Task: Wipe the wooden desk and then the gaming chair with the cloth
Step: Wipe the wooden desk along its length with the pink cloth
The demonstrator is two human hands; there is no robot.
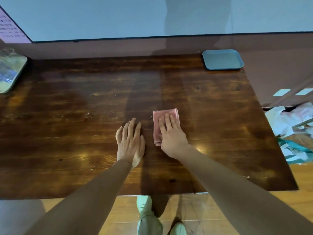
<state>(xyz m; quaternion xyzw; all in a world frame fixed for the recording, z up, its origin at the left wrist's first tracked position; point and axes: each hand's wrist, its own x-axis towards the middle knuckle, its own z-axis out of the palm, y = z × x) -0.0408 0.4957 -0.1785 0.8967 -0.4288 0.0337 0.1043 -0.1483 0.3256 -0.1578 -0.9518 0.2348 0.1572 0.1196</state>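
Right hand [171, 134] flat, fingers straight, pressing folded pink cloth [165, 123] onto wooden desk [67, 133] mid-surface, likely for wiping pressure; left hand [130, 141] released, flat beside cloth, probably bracing; gaming chair unseen

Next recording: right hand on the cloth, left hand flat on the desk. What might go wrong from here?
The pale specks lie left of the left hand, which rests flat on the desk between them and the pink cloth; strokes by the right hand may miss them.
The blue tray sits at the desk's far right corner; a wide sweep might knock it off.
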